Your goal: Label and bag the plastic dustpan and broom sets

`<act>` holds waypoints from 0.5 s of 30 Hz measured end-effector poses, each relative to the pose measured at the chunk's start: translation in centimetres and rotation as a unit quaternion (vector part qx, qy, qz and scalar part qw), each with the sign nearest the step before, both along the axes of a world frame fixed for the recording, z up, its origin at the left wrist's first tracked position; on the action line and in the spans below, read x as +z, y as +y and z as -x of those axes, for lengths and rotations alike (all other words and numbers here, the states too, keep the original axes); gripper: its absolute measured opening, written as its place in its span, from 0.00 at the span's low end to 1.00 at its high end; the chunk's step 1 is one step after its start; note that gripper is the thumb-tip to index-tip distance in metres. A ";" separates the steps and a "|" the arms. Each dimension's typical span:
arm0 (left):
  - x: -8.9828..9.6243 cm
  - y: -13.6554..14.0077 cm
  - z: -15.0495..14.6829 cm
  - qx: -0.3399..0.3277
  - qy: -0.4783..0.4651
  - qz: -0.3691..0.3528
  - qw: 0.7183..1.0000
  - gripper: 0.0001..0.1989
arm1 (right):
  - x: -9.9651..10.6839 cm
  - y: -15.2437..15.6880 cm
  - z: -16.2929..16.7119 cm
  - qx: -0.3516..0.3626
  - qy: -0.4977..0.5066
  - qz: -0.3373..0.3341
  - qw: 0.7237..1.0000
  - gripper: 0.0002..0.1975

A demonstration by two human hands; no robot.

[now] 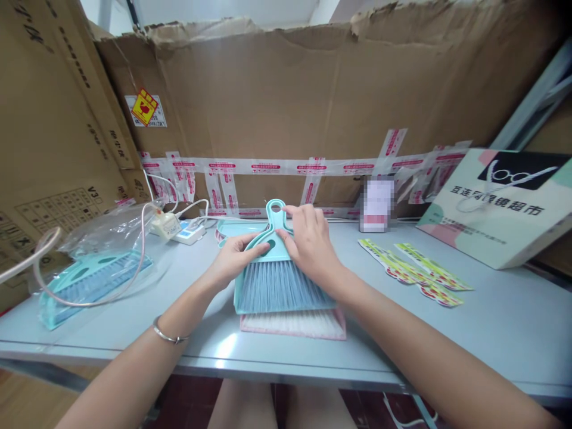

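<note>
A teal hand brush with blue-grey bristles lies nested in a matching dustpan in the middle of the table. My left hand grips the set's left side, its thumb on the brush near an oval hole. On the right of the handle, my right hand is closed round the brush's shoulder, thumb on top. Under this pair shows a pink dustpan with white bristles. Part of another teal piece with a pink edge sticks out behind my left hand; most of it is hidden.
At left lies a teal brush and dustpan set in clear plastic, with a cable across it. A plug adapter, phone, several printed cards and a white printed box surround the work area. Cardboard walls the back.
</note>
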State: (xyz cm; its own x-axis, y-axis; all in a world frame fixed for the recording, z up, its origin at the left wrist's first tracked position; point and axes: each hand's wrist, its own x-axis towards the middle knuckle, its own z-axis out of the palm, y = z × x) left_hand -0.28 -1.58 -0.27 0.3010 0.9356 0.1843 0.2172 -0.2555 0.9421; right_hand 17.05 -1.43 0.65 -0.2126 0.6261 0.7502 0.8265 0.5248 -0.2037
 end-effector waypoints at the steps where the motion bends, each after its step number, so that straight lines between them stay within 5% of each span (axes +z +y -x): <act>1: -0.1 0.0 0.1 0.002 -0.005 0.009 1.000 0.19 | 0.2 0.2 -0.5 0.013 0.032 0.030 0.999 0.18; 4: -0.2 0.1 0.2 0.013 -0.013 0.022 1.000 0.18 | 0.5 0.5 -2.4 0.093 0.148 0.227 0.958 0.23; 7: -0.3 0.0 0.2 0.019 0.002 0.013 1.000 0.18 | 0.4 0.3 -3.8 0.184 0.207 0.433 0.858 0.19; 9: -0.1 -0.1 0.1 0.017 0.028 -0.007 0.999 0.18 | 0.0 0.0 -3.9 0.213 0.222 0.462 0.832 0.16; 15: 1.3 0.2 -0.5 0.044 0.163 -0.100 0.981 0.15 | -0.8 -0.4 -2.6 0.190 0.217 0.399 0.870 0.17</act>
State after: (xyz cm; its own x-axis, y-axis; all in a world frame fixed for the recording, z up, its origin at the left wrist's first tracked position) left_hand 0.18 -1.35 1.02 0.2948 0.9156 0.2734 0.5285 -0.3946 0.7517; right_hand 19.61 -1.82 -0.20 -0.3232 0.9310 0.1694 0.3781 0.2911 -0.8788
